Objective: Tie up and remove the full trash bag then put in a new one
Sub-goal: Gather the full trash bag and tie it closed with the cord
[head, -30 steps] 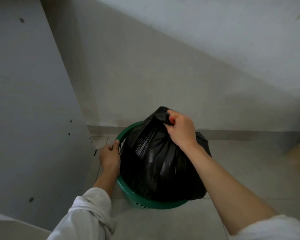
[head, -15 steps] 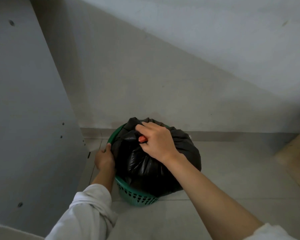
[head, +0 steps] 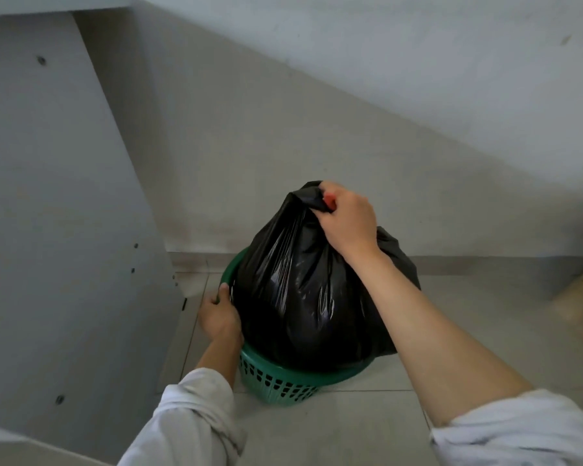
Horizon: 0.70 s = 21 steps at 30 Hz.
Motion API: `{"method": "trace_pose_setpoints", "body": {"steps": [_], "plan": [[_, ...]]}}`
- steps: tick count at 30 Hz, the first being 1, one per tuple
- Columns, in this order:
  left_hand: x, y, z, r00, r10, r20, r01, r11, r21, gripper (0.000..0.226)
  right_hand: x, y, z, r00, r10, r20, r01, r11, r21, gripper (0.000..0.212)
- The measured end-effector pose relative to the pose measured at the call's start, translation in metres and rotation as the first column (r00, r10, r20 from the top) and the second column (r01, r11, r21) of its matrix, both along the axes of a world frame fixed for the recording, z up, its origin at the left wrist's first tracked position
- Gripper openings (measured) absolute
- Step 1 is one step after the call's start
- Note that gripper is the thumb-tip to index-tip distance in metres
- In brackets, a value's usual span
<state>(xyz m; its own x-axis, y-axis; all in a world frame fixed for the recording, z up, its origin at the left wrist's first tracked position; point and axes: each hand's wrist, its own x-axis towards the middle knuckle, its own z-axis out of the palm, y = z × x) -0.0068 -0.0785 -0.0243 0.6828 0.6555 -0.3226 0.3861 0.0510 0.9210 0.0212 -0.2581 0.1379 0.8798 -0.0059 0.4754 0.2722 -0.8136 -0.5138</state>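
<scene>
Pale tiled floor (head: 317, 432) across the bottom of the frame, plain wall (head: 283, 146) above it, grey panel (head: 48, 230) filling the left side. Just below the centre, green bin (head: 276, 385) on the tiles, with black bag (head: 300, 280) rising out of it like a cone.

Right hand (head: 349, 220) at the top of the bag, fingers clenched round the gathered neck. Something red (head: 330, 199) visible between fingers and plastic, perhaps a drawstring, impossible to say. Left hand (head: 219, 317) at the left side of the bin, fingers curled over the rim and grasping it.

Probably the step of pulling the bag out. To do it well: pull straight upward, not sideways toward the right of the frame, the side of the bulge over the rim. Press the bin down with the left hand, otherwise likely to rise together with the bag. Go slowly, because of thin film stretched tight under the neck, easy to tear by a jerk.

About contents: looks full and rounded, with everything inside hidden by the black film. Cannot tell whether knotted at the neck or only held closed. Sits with the lower part inside the bin, depth not visible. Bin wall perforated with small holes; no new bag to see anywhere in the frame.
</scene>
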Motion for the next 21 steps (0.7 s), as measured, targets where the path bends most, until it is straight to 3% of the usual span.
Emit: {"method": "trace_pose_setpoints", "body": {"steps": [4,8,10,13,15,18,19,21], "plan": [[0.009,0.004,-0.001,0.998,-0.027,-0.052,0.027,1.0,0.004,0.048,-0.01,-0.011,-0.004,0.998,0.062,0.032,-0.06,0.996,-0.067,0.017],[0.018,0.002,0.01,0.995,-0.067,-0.074,0.072,0.996,0.059,0.049,-0.02,-0.02,-0.001,0.998,0.021,0.063,-0.021,1.0,-0.007,0.013],[0.022,0.001,0.011,0.99,-0.1,-0.098,0.11,0.99,0.093,0.049,-0.031,-0.015,0.0,0.991,0.121,0.066,-0.118,0.992,-0.042,0.019],[0.027,-0.002,0.003,0.988,-0.147,-0.052,0.15,0.987,0.055,0.042,-0.042,0.007,-0.002,0.937,0.314,-0.15,-0.34,0.917,-0.209,0.025],[0.024,-0.006,0.001,0.99,-0.134,-0.034,0.136,0.989,0.059,0.039,-0.04,0.018,-0.005,0.886,0.301,-0.353,-0.41,0.863,-0.295,0.007],[0.018,-0.008,0.004,0.998,-0.064,0.002,0.063,0.997,0.047,0.04,-0.036,0.011,-0.002,0.838,0.289,-0.463,-0.427,0.876,-0.226,0.019],[0.016,-0.006,0.006,0.998,-0.054,-0.022,0.055,0.997,0.049,0.042,-0.034,0.005,0.001,0.84,0.29,-0.458,-0.409,0.893,-0.185,0.009],[0.018,0.002,0.007,0.996,-0.052,-0.078,0.057,0.997,0.055,0.045,-0.029,-0.01,0.012,0.873,0.263,-0.41,-0.333,0.937,-0.108,0.025]]}}
